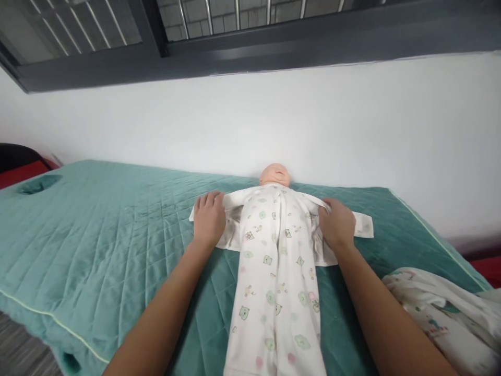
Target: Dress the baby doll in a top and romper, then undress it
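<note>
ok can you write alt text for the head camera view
A person's bare left hand and bare right hand are on white sleeves spread beside a peach doll, covered to the neck by a long white animal-print garment. The doll lies on a green quilted cover, with crumpled white cloth at lower right.

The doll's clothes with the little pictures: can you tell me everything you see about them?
The doll's clothes are white, soft-looking cloth printed with green animal faces and small pink spots. A seam or fold runs down the middle. They lie lengthwise on the green quilted cover, below the doll's head, sleeves spread sideways. The left hand covers one sleeve; the right hand grips cloth by the other. Sleeve ends poke out past both hands. The picture cuts off the bottom.
</note>
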Demonstrator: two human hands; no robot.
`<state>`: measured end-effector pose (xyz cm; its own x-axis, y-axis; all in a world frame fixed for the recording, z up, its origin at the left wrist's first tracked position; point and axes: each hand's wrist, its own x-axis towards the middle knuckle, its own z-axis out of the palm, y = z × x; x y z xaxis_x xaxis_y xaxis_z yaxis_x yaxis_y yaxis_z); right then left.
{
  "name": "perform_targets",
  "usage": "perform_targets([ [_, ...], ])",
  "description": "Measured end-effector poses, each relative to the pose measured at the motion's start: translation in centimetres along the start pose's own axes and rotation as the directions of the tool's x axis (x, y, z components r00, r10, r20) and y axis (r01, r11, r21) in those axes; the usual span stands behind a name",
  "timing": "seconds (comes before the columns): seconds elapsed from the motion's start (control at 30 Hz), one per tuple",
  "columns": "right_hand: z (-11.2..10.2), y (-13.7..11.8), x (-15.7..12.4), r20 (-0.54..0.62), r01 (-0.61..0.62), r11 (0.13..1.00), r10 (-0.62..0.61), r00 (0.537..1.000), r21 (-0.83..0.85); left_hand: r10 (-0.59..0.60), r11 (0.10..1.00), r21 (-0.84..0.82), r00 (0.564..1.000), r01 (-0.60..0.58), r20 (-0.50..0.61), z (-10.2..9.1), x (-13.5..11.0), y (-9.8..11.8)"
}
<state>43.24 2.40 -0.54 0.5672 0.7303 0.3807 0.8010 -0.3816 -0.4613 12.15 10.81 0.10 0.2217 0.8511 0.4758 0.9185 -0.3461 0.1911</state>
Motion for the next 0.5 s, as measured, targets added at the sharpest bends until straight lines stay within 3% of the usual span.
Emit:
perform_targets([
  [0.1,0.0,-0.4,-0.2,0.019,-0.041,0.999,0.042,0.999,-0.006,0.065,0.971,-0.232,0.998,-0.06,0.017,-1.9,0.9,4.3],
  [0.17,0.2,-0.5,-0.3,0.021,-0.068,0.998,0.068,0.997,0.011,0.224,0.921,-0.344,0.971,-0.182,0.088,-2.9,2.2,8.3],
  [0.23,0.4,-0.5,-0.3,0.023,-0.08,0.996,0.08,0.997,0.038,0.4,0.883,-0.339,0.898,-0.325,0.183,-3.3,3.7,12.5],
  [0.33,0.6,-0.2,-0.2,0.026,-0.092,0.993,0.091,0.996,0.072,0.493,0.86,-0.162,0.708,-0.483,0.505,-2.9,6.0,17.6],
  [0.4,0.7,-0.2,-0.1,0.035,-0.104,0.99,0.101,0.994,0.092,0.482,0.845,-0.121,0.644,-0.521,0.594,-2.0,7.1,20.0],
  [0.5,0.5,-0.4,-0.1,0.062,-0.122,0.987,0.115,0.991,0.109,0.473,0.832,-0.109,0.593,-0.544,0.651,-0.3,8.0,22.0],
])
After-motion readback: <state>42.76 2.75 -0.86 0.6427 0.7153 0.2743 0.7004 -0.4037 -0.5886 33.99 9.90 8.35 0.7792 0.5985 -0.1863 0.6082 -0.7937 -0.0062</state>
